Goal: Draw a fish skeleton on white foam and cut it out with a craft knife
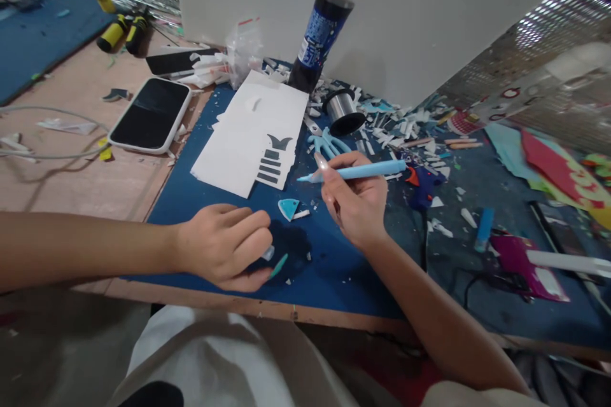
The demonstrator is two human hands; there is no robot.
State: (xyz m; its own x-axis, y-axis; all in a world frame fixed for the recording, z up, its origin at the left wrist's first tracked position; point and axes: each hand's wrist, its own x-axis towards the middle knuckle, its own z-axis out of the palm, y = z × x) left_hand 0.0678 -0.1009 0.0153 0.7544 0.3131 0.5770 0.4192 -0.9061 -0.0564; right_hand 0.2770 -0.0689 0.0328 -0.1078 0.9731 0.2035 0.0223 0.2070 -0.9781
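Note:
A light blue marker pen (367,170) lies pinched in my right hand (356,200), its tip pointing left above the blue mat (329,267). My left hand (229,245) is closed low over the mat's front part. Under its curled fingers a small pale bit (268,253) shows, too hidden to name. Between the hands rests a small blue piece with a white edge (288,208), beside a short white strip (301,214). Just beyond them is a white paper sheet (229,133) bearing dark strips (270,165) and a dark tail-like shape (280,142).
A bottle of dark drink (319,32) stands behind the paper, beside a wire spool (344,111) and many scraps. A phone (150,114) lies left, with yellow-black pliers (124,32) farther back. On the right are a blue glue gun (422,184), a cable and coloured sheets (548,165).

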